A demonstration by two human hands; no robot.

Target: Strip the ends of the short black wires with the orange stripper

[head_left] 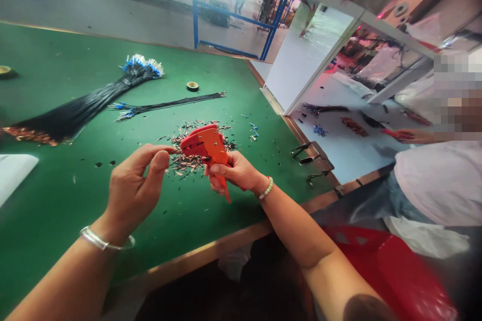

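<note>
Our right grip point(238, 170) wrapped round wire stripper point(205, 141), left grip point(133, 185) pinching wire point(175, 151) at its nose, over offcuts point(184, 163) on desk point(181, 225). Guessing we're stripping; next squeeze probably wants wire straight.

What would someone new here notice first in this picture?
First, probably the red and orange hand tool, held in the right hand above scattered scraps near the middle of the green tabletop. Next, the thick bundle of black wires lying on the tabletop's left side.
</note>
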